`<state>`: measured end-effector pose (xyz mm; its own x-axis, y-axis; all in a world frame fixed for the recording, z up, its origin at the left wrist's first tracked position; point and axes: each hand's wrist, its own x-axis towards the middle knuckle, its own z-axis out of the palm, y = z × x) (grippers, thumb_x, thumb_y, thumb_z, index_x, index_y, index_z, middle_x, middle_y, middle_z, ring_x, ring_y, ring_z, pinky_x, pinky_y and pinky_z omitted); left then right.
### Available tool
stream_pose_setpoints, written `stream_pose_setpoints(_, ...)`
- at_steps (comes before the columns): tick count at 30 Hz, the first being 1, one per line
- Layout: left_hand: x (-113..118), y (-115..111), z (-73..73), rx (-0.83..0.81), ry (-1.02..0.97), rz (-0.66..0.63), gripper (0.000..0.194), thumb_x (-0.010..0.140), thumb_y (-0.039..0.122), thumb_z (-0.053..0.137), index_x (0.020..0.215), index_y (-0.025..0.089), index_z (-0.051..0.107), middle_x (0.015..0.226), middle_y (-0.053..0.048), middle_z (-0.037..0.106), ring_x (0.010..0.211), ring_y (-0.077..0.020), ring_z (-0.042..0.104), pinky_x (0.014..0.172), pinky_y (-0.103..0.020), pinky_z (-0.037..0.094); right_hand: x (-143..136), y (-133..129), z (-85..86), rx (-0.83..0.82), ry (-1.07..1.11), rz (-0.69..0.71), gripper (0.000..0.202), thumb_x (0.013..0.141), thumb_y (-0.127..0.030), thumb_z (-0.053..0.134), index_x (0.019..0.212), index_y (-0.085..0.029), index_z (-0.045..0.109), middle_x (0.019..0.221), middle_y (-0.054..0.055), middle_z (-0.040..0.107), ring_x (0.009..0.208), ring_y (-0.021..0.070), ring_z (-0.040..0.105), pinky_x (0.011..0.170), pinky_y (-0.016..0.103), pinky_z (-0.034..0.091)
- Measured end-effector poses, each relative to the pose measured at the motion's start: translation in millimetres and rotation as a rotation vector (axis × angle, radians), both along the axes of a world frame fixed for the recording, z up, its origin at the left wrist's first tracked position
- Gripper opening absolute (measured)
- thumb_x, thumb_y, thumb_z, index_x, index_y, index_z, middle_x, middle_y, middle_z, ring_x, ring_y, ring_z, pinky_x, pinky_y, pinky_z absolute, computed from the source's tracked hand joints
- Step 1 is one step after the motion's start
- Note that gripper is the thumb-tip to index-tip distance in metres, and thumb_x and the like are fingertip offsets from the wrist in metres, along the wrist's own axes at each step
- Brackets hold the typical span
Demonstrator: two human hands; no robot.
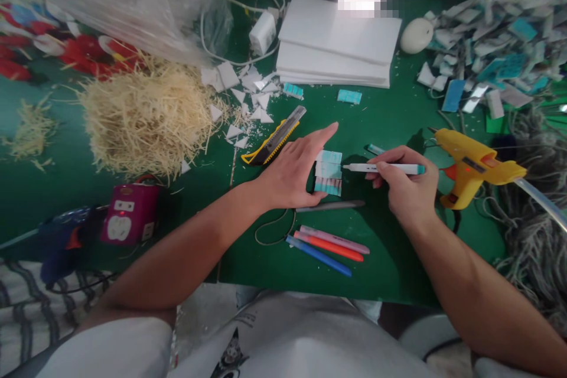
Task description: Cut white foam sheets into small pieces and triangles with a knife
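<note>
A small pale piece (pixel 328 166) with teal-coloured parts and lines lies on the green table. My left hand (pixel 290 171) rests at its left side, index finger stretched out past the top edge and thumb at the lower edge; the fingers are apart. In my right hand (pixel 405 180) is a white marker pen (pixel 383 168) with a teal end, held lying nearly level. Its tip points left, close to the right edge of the piece. A teal cap (pixel 375 149) shows just behind the right hand's fingers. Beside my left hand lies a yellow utility knife (pixel 274 137).
Pink, red and blue markers (pixel 321 255) lie in front, near a grey pen (pixel 330 206). A yellow glue gun (pixel 476 166) stands right of my right hand. White boards (pixel 339 41) are stacked behind, straw (pixel 148 118) is heaped left, scraps (pixel 496 41) are piled right.
</note>
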<state>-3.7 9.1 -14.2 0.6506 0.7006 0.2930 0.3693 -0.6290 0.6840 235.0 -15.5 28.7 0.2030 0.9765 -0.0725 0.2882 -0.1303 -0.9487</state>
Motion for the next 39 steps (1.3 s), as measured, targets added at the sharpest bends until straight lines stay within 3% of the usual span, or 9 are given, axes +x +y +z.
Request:
stream_pose_setpoints(6, -0.2, -0.4, 0.8, 0.001, 0.008, 0.009, 0.118, 0.084, 0.029, 0.077, 0.172, 0.027, -0.001, 0.173, -0.02, 0.035, 0.155, -0.0415, 0.044, 0.12, -0.057, 0.047, -1.3, 0.8, 0.3, -0.02, 0.073, -0.009, 0.016, 0.071, -0.032, 0.078, 0.063, -0.026, 0.066, 0.059, 0.0, 0.071, 0.043, 0.0134, 0.056, 0.04, 0.028, 0.049)
stream_pose_setpoints(10, 0.6, 0.0, -0.3, 0.004, -0.006, 0.013, 0.117, 0.085, 0.031, 0.077, 0.172, 0.027, -0.002, 0.174, -0.02, 0.034, 0.155, -0.0403, 0.044, 0.122, -0.057, 0.046, -4.3, 0.7, 2.3, -0.031, 0.062, 0.064, 0.016, 0.077, -0.039, 0.084, 0.08, -0.024, 0.077, 0.068, 0.001, 0.078, 0.053, 0.0165, 0.068, 0.055, 0.031, 0.061)
stream_pose_setpoints(13, 1.1, 0.4, -1.4, 0.008, -0.02, 0.012, 0.116, 0.088, 0.034, 0.076, 0.172, 0.028, -0.004, 0.174, -0.019, 0.033, 0.155, -0.0391, 0.044, 0.122, -0.058, 0.047, -5.5, -0.2, 3.4, -0.039, -0.003, 0.114, 0.017, 0.081, -0.039, 0.082, 0.089, -0.023, 0.081, 0.077, 0.003, 0.082, 0.058, 0.0164, 0.071, 0.059, 0.031, 0.064)
stream_pose_setpoints(31, 1.4, -1.1, -0.7, 0.004, -0.025, -0.002, 0.121, 0.082, 0.025, 0.075, 0.171, 0.028, -0.008, 0.175, -0.02, 0.031, 0.158, -0.0406, 0.041, 0.121, -0.058, 0.047, -6.1, -1.4, 0.0, -0.014, -0.054, 0.168, 0.015, 0.082, -0.037, 0.079, 0.088, -0.024, 0.085, 0.08, 0.002, 0.081, 0.06, 0.0161, 0.069, 0.059, 0.029, 0.059)
stream_pose_setpoints(39, 1.1, -0.6, -3.4, 0.02, -0.04, -0.009, 0.115, 0.089, 0.032, 0.074, 0.172, 0.027, -0.005, 0.175, -0.021, 0.031, 0.159, -0.0407, 0.039, 0.122, -0.057, 0.046, -5.9, -0.1, -1.2, 0.01, -0.086, 0.205, 0.014, 0.081, -0.033, 0.076, 0.084, -0.023, 0.085, 0.078, 0.002, 0.082, 0.06, 0.0151, 0.068, 0.057, 0.027, 0.056)
